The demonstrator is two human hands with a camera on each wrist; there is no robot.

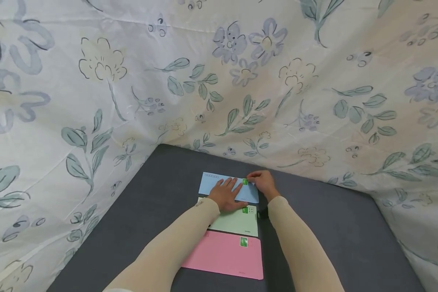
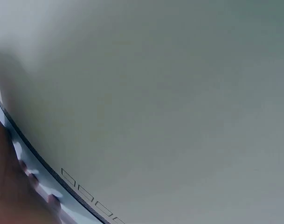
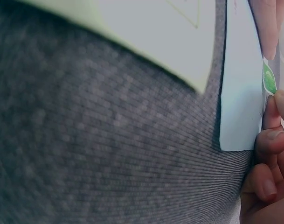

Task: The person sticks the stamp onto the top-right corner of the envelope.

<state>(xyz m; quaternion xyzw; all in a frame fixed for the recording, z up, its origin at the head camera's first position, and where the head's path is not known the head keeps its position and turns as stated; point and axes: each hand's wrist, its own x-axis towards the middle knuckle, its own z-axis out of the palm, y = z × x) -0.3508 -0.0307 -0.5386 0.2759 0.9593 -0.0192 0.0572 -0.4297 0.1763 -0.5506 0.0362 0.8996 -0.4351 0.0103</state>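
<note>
A light blue envelope [image 1: 211, 184] lies farthest back of three envelopes on the dark tabletop. My left hand [image 1: 226, 196] rests on it with fingers spread, the thumb stretched toward the light green envelope [image 1: 233, 223]. At the blue envelope's right end, my right hand [image 1: 264, 183] pinches the edge of a small green stamp [image 3: 269, 78] between thumb and forefinger; the stamp touches the envelope's surface. The other right fingers are curled. In the left wrist view the light green envelope [image 2: 155, 116] fills most of the picture, blurred.
A pink envelope [image 1: 226, 255] lies nearest, with its own green stamp [image 1: 243, 241]. Another green stamp [image 1: 245, 210] sits on the light green envelope. The dark tabletop [image 1: 328, 227] meets a floral cloth [image 1: 204, 101] behind and at the sides.
</note>
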